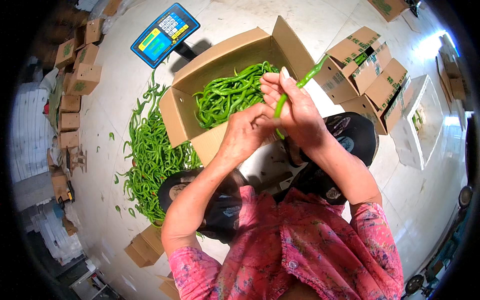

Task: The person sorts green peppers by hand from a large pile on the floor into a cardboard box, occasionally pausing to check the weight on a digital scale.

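A long green chilli pepper (pixel 312 73) lies across the palm of my right hand (pixel 298 103), pinned under the thumb, its upper end sticking out past the hand. My left hand (pixel 249 125) has its fingers curled around the lower part of this pepper, where blur hides some of the grip. Both hands are over the near right side of an open cardboard box (pixel 221 48). Inside it lies a heap of green chilli peppers (pixel 228 95). To the left, a large loose pile of green chilli peppers (pixel 150 146) covers the floor, with a few red spots among it.
A blue-framed scale display (pixel 165 33) stands behind the box on a dark post. Taped cardboard cartons (pixel 356 67) and a white foam box (pixel 423 116) stand to the right. Stacked cartons (pixel 85 78) line the left side. A smaller carton (pixel 144 245) lies at lower left.
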A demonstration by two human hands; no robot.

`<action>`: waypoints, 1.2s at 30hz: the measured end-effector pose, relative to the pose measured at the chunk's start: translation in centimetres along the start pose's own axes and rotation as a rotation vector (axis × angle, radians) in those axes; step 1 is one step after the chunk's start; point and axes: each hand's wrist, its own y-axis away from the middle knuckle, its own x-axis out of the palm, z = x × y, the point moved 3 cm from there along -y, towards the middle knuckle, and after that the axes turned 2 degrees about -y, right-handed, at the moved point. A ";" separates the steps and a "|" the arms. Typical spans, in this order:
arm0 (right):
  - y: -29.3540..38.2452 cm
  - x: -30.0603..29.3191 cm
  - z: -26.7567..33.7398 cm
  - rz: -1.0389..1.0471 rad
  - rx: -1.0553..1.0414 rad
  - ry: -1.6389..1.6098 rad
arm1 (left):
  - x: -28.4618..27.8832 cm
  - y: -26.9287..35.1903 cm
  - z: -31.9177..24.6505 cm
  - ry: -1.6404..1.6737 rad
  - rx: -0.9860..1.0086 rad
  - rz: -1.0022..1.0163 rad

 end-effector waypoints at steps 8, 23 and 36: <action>0.6 -0.8 -0.4 0.077 0.132 0.210 | -7.7 -0.4 1.5 0.056 -0.032 -0.332; 3.2 0.1 -3.8 0.497 0.340 0.464 | -10.8 -2.7 1.9 -0.104 0.044 -0.574; 4.3 2.1 -7.9 0.458 0.486 0.670 | -19.4 21.4 12.9 0.230 -0.288 -0.721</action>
